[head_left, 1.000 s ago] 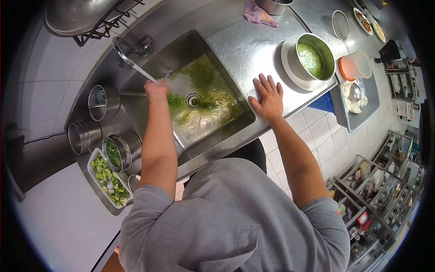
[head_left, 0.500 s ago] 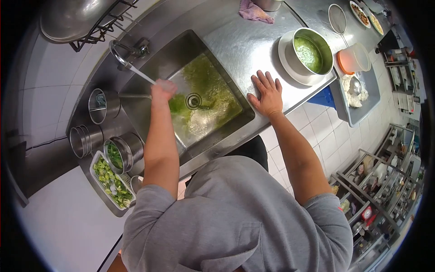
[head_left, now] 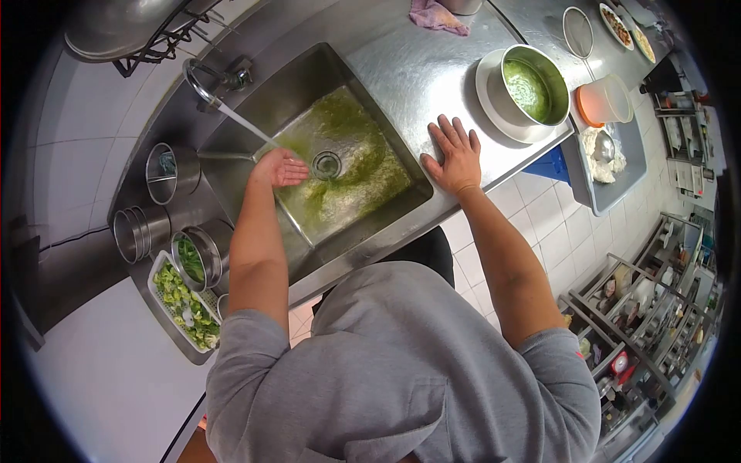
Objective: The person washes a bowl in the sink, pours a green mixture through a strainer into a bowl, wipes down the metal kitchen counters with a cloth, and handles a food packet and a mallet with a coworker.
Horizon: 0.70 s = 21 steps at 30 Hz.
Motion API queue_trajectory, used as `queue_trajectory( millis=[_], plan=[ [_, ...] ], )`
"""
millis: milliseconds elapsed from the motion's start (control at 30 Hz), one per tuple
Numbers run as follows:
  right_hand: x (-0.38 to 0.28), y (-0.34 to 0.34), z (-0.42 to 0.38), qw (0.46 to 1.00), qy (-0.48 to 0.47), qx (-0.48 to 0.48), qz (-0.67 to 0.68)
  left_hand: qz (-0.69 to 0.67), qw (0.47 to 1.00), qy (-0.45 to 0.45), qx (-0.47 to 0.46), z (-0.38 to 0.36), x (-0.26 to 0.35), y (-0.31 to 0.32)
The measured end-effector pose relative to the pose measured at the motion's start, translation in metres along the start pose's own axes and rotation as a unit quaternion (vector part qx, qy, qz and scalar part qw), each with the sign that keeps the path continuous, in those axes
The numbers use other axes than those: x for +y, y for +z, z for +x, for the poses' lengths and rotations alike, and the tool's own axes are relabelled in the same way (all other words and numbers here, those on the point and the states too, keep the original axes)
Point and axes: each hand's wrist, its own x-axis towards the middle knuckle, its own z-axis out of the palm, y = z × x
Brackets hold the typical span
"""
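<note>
Water runs from the faucet in a white stream into the metal sink. My left hand is over the sink beside the stream, palm up and open, with nothing in it. Green residue covers much of the sink floor around the drain. My right hand lies flat on the steel counter, fingers spread, holding nothing. Just beyond it a metal pot with green liquid stands on a white plate.
Left of the sink are metal containers and a white basket of cut greens. A purple cloth, a strainer and an orange-based plastic container are at the upper right. A grey tub sits below.
My left hand has moved slightly left and down and turned its palm up. The green residue in the sink has shifted. My right hand stays on the counter.
</note>
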Motion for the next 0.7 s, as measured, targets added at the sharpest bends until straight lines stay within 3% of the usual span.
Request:
queue_trajectory(
  millis=[67, 267, 333, 367, 467, 533, 567, 633, 700],
  plan=[
    [0.000, 0.000, 0.000, 1.000, -0.001, -0.002, 0.000, 0.023, 0.999, -0.010, 0.024, 0.003, 0.003, 0.000],
    [0.001, 0.001, 0.001, 1.000, -0.001, -0.002, -0.001, -0.023, 0.995, 0.088, 0.043, 0.022, 0.005, -0.007],
    [0.001, 0.001, 0.000, 1.000, -0.002, -0.001, 0.000, -0.173, 0.976, 0.129, 0.005, 0.033, 0.003, -0.013],
    [0.001, 0.001, 0.000, 1.000, -0.004, 0.000, 0.003, -0.172, 0.977, 0.129, 0.004, 0.031, 0.004, -0.008],
    [0.001, 0.002, 0.000, 1.000, -0.004, 0.000, -0.001, -0.259, 0.947, 0.189, 0.034, 0.029, 0.005, 0.005],
    [0.001, 0.002, 0.000, 1.000, -0.005, -0.001, -0.003, -0.399, 0.892, 0.213, 0.001, 0.038, 0.005, 0.000],
    [0.001, 0.002, 0.001, 1.000, -0.005, -0.001, -0.005, -0.399, 0.892, 0.213, 0.001, 0.032, 0.008, 0.006],
    [0.000, 0.001, 0.000, 1.000, -0.005, -0.002, -0.007, -0.499, 0.837, 0.224, 0.002, 0.013, 0.015, 0.023],
    [-0.001, 0.000, 0.001, 1.000, -0.006, -0.003, -0.008, -0.525, 0.817, 0.235, -0.045, 0.054, 0.017, -0.011]
  ],
)
